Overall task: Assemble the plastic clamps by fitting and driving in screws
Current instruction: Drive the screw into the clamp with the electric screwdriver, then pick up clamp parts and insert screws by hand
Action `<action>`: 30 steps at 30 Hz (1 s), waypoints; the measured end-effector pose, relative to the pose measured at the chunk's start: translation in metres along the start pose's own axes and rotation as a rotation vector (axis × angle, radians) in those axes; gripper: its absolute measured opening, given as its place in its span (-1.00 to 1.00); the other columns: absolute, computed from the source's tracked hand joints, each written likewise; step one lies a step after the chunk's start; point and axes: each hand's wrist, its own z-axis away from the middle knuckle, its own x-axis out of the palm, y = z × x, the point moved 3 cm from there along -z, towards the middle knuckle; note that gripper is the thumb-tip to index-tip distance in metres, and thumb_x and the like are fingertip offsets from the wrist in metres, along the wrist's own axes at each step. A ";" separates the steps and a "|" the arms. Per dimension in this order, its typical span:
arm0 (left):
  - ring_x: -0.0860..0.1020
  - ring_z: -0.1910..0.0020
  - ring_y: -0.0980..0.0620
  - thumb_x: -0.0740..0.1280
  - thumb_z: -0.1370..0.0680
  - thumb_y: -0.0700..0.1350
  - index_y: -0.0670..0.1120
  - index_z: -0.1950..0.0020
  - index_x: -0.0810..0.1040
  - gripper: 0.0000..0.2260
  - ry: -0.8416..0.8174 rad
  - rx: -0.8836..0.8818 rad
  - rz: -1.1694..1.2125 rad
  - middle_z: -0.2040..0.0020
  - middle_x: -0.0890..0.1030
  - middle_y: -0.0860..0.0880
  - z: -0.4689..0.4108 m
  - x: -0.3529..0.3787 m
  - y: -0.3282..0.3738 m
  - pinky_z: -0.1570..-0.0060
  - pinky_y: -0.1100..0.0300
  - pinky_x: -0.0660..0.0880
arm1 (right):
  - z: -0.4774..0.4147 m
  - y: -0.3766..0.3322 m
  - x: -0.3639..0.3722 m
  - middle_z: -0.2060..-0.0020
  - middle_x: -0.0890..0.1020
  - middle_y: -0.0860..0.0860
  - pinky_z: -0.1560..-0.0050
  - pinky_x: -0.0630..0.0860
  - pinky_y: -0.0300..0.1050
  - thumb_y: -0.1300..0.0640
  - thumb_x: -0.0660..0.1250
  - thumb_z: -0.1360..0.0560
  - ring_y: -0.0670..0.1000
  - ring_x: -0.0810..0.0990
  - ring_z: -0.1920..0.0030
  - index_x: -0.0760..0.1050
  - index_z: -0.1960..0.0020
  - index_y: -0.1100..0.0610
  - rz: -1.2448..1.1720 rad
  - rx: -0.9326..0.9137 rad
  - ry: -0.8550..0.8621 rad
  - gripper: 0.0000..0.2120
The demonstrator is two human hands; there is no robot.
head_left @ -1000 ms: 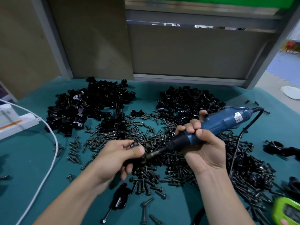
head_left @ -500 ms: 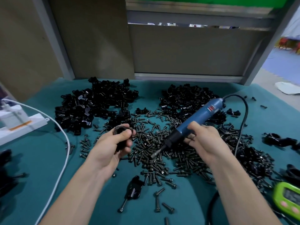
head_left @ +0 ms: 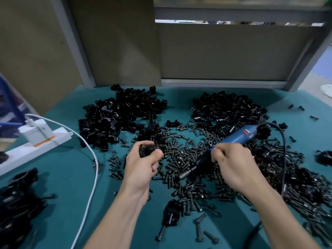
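My left hand (head_left: pixel 142 164) grips a black plastic clamp (head_left: pixel 146 150) between thumb and fingers, held above the green table (head_left: pixel 59 177). To its right, my right hand (head_left: pixel 231 164) holds a blue electric screwdriver (head_left: pixel 235 139) low over the spread of black screws (head_left: pixel 181 159), its metal tip (head_left: pixel 184 175) pointing down-left and apart from the clamp. Two heaps of black clamp parts lie behind: one at the back left (head_left: pixel 122 119), one at the back right (head_left: pixel 226 112). A clamp with a screw sticking out (head_left: pixel 170 213) lies near the front.
A white power strip (head_left: pixel 36 146) with a plug and a white cable (head_left: pixel 93 168) runs along the left. Black assembled clamps (head_left: pixel 16 203) sit at the near left. The screwdriver's black cord (head_left: pixel 283 155) loops on the right. A panel wall stands behind the table.
The screwdriver tip has come away from the clamp and my right hand has lowered it onto the screw pile. My left hand has turned the clamp and lifted it away to the left.
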 end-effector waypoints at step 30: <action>0.65 0.10 0.22 0.43 -0.55 0.00 0.20 -0.02 0.65 -0.91 0.635 0.459 -0.407 0.10 0.70 0.24 0.071 -0.033 0.080 0.07 0.33 0.51 | 0.028 -0.163 0.088 0.36 0.64 0.11 0.36 0.51 -0.15 0.29 0.41 -0.57 0.02 0.55 0.32 0.64 -0.08 0.04 -0.794 -0.119 -0.584 -0.81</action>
